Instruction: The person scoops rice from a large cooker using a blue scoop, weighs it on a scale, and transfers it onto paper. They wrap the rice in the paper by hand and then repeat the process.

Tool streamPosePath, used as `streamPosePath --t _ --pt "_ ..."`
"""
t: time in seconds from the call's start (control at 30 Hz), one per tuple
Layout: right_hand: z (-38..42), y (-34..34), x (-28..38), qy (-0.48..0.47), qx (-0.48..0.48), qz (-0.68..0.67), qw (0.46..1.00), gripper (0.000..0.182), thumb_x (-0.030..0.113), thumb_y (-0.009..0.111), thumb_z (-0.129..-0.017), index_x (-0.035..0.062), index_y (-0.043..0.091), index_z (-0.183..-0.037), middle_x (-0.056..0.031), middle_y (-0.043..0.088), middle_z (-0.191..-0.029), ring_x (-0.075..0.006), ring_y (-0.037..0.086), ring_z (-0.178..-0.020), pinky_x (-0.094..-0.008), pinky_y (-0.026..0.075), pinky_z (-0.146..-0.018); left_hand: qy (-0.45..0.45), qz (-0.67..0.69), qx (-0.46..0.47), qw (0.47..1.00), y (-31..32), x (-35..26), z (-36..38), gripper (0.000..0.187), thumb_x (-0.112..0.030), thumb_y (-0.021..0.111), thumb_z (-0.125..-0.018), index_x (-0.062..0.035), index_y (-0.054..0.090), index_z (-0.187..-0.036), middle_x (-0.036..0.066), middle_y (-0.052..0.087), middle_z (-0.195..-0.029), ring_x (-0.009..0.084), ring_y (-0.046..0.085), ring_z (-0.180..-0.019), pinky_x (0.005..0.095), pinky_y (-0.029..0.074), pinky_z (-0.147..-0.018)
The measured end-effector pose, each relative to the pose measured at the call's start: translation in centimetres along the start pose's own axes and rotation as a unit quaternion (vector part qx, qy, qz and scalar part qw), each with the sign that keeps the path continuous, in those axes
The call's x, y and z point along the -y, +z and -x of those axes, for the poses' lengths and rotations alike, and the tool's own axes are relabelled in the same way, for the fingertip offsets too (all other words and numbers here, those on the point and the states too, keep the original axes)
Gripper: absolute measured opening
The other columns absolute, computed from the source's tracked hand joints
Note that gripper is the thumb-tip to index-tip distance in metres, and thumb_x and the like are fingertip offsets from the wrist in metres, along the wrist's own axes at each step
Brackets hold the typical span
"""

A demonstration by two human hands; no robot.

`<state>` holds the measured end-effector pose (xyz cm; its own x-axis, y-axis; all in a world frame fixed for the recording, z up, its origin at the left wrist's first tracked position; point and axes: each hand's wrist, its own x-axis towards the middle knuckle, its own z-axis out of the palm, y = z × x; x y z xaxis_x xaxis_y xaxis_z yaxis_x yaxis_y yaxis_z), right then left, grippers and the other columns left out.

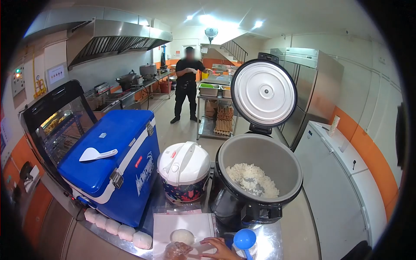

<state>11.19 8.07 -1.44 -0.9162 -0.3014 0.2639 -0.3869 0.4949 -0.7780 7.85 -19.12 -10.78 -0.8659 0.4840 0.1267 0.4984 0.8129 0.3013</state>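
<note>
My right hand (219, 248) – fingers spread over white sheet (202, 224); my left hand (177, 251), plastic-covered, by rice mound (183, 236) – can't tell grip.

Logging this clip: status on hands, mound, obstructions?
Right hand open at sheet. Left hand seemingly in plastic, grip unclear. White mound on sheet. Possible obstruction: blue scoop beside right hand.

Ceiling lights (207, 19) shine over orange-and-white walls (365, 82) and pale floor (178, 130).
</note>
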Motion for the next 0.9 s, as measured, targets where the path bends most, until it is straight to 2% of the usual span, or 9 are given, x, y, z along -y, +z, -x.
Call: streamPosePath --t 0.13,0.43,0.5,0.6,0.63,0.67,0.73,0.83,0.9 --pt "0.6 2.3 -5.4 -0.020 0.065 0.032 0.997 0.026 0.031 0.065 -0.086 0.0126 0.064 -0.104 -0.0019 0.065 -0.106 -0.0187 0.057 -0.108 -0.0365 0.033 -0.095 -0.026 -0.064 -0.008 0.998 -1.5 0.5 1.3 0.023 -0.040 0.058 -0.084 -0.0226 0.068 -0.096 -0.003 0.063 -0.081 0.0205 0.063 -0.079 0.0414 0.050 -0.067" --pt "1.4 2.2 -6.2 -0.002 0.065 -0.045 0.997 0.020 0.025 0.066 -0.086 0.0084 0.068 -0.096 -0.0038 0.069 -0.095 -0.0231 0.064 -0.094 -0.0344 0.044 -0.086 -0.066 -0.182 0.008 0.981 -3.2 2.4 4.6 0.022 -0.038 0.057 -0.084 -0.0232 0.068 -0.096 -0.004 0.063 -0.083 0.0200 0.063 -0.080 0.0410 0.050 -0.068" --pt "1.4 1.9 -5.8 0.078 0.089 -0.089 0.989 0.023 0.025 0.065 -0.087 0.0063 0.068 -0.100 -0.0087 0.069 -0.098 -0.0267 0.066 -0.092 -0.0357 0.050 -0.081 0.009 -0.083 -0.017 0.996 -3.9 4.5 5.8 0.015 -0.031 0.057 -0.086 -0.0225 0.067 -0.092 -0.004 0.065 -0.089 0.0195 0.063 -0.083 0.0390 0.049 -0.072" --pt "1.3 1.4 -4.8 0.087 0.069 -0.139 0.984 0.025 0.025 0.063 -0.089 0.0047 0.068 -0.103 -0.0128 0.069 -0.102 -0.0270 0.066 -0.093 -0.0353 0.051 -0.081 0.124 -0.175 -0.087 0.973 -6.2 3.7 5.5 0.015 -0.024 0.056 -0.085 -0.0216 0.070 -0.090 -0.003 0.068 -0.088 0.0197 0.064 -0.086 0.0383 0.048 -0.078" --pt "1.3 1.4 -5.0 0.095 0.071 -0.131 0.984 0.026 0.025 0.061 -0.091 0.0043 0.067 -0.104 -0.0145 0.068 -0.103 -0.0230 0.066 -0.095 -0.0346 0.050 -0.083 0.107 -0.073 -0.115 0.985 -3.7 5.3 5.8 0.015 -0.019 0.057 -0.081 -0.0187 0.071 -0.087 0.000 0.068 -0.086 0.0223 0.064 -0.087 0.0393 0.050 -0.078" --pt "1.8 2.1 -5.1 0.200 0.053 -0.207 0.956 0.026 0.026 0.060 -0.092 0.0035 0.067 -0.103 -0.0134 0.069 -0.098 -0.0195 0.066 -0.090 -0.0324 0.050 -0.080 0.098 -0.066 -0.104 0.988 -3.3 4.9 6.3 0.015 -0.019 0.057 -0.081 -0.0187 0.071 -0.087 0.000 0.068 -0.086 0.0223 0.064 -0.087 0.0393 0.050 -0.078" --pt "1.4 2.1 -5.1 0.195 0.047 -0.147 0.968 0.022 0.023 0.059 -0.093 0.0025 0.066 -0.099 -0.0116 0.069 -0.088 -0.0161 0.066 -0.081 -0.0302 0.049 -0.072 -0.100 0.076 -0.097 0.987 -4.4 3.2 5.7 0.016 -0.016 0.056 -0.079 -0.0158 0.070 -0.087 0.004 0.068 -0.090 0.0256 0.065 -0.086 0.0400 0.051 -0.076" --pt "0.9 3.5 -5.4 0.158 -0.035 -0.154 0.975 0.018 0.018 0.057 -0.093 0.0017 0.064 -0.094 -0.0101 0.067 -0.078 -0.0134 0.064 -0.071 -0.0285 0.047 -0.062 -0.079 0.072 -0.140 0.984 -5.8 1.6 4.2 0.012 -0.014 0.057 -0.079 -0.0132 0.069 -0.081 0.008 0.067 -0.086 0.0277 0.065 -0.081 0.0404 0.051 -0.070" --pt "0.1 4.1 -5.7 0.159 -0.096 -0.080 0.979 0.014 0.015 0.056 -0.093 0.0020 0.063 -0.092 -0.0115 0.066 -0.074 -0.0155 0.064 -0.064 -0.0285 0.046 -0.056 -0.203 0.210 -0.144 0.946 -7.2 0.4 3.2 0.016 -0.011 0.055 -0.081 -0.0135 0.068 -0.091 0.006 0.066 -0.096 0.0261 0.063 -0.083 0.0411 0.049 -0.072"
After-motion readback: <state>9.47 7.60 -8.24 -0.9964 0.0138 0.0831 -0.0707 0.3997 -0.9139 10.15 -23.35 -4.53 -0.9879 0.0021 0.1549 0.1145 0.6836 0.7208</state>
